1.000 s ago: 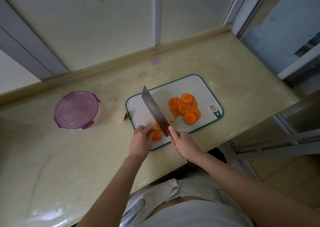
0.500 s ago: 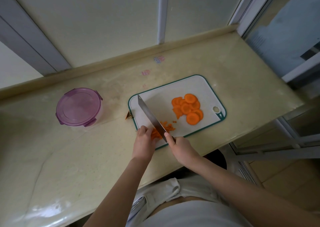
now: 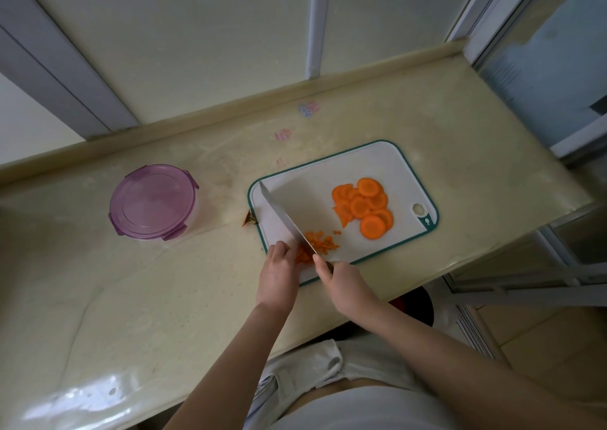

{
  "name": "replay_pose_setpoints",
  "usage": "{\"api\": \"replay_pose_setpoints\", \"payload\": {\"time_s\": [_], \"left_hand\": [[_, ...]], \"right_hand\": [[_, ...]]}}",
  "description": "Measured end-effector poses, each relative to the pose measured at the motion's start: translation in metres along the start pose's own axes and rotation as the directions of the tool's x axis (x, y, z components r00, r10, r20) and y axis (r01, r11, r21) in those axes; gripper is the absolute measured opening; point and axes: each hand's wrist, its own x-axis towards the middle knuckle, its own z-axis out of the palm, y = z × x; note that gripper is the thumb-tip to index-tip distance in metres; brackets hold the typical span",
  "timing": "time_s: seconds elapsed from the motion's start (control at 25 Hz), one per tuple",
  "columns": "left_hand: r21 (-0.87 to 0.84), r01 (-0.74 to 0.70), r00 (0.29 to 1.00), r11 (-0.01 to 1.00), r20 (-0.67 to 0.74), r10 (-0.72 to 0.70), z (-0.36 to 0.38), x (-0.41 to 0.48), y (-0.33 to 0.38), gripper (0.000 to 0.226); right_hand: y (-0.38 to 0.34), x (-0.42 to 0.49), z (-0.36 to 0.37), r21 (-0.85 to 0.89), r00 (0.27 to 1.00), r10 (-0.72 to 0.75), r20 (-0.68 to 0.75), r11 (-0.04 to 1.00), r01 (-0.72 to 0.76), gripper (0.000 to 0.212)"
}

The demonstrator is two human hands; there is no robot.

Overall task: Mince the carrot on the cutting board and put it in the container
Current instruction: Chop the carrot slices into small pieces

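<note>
A white cutting board point(image 3: 328, 173) with a green rim lies on the counter. A pile of round carrot slices point(image 3: 363, 206) sits on its right half. Small chopped carrot bits point(image 3: 320, 242) lie at the board's near left. My right hand point(image 3: 341, 285) grips the handle of a cleaver point(image 3: 285, 221), whose blade is down on the board through the carrot bits. My left hand point(image 3: 277, 272) holds carrot pieces with curled fingers, just left of the blade. A round container point(image 3: 152, 201) with a purple lid, closed, stands left of the board.
A carrot end scrap point(image 3: 249, 221) lies on the counter by the board's left edge. The beige counter point(image 3: 164, 298) ends at a wall ledge behind and drops off at the right edge. My torso is against the near edge.
The cleaver blade came down from a raised tilt onto the board and stays low over the carrot bits. More chopped bits now lie right of the blade. Both hands kept their places.
</note>
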Motion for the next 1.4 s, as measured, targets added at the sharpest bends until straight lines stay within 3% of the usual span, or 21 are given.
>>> {"api": "replay_pose_setpoints", "payload": {"time_s": [0.16,0.48,0.72,1.2,1.4], "left_hand": [[-0.014,-0.037,0.997,0.999,-0.063,0.036,0.003,-0.003,-0.002,0.019],[-0.078,0.032,0.999,0.996,-0.019,-0.033,0.002,0.005,0.005,0.015],[-0.270,0.099,0.994,0.958,-0.017,-0.108,-0.019,0.008,0.005,0.024],[-0.180,0.226,0.974,0.957,0.007,-0.228,-0.011,0.016,0.003,0.013],[-0.186,0.208,0.977,0.960,-0.007,-0.213,-0.009,0.016,0.003,0.011]], "right_hand": [[0.011,0.014,-0.020,0.167,0.995,0.040,0.088,0.984,-0.054,0.058],[0.009,0.010,-0.028,0.160,1.000,0.001,0.021,0.987,-0.004,0.060],[0.002,-0.002,-0.036,0.134,0.999,-0.027,0.017,0.991,0.024,0.061],[0.002,-0.001,-0.022,-0.057,0.995,0.021,0.094,0.998,-0.016,0.058],[0.002,0.003,-0.016,-0.096,0.994,-0.032,0.104,0.994,0.042,0.052]]}}
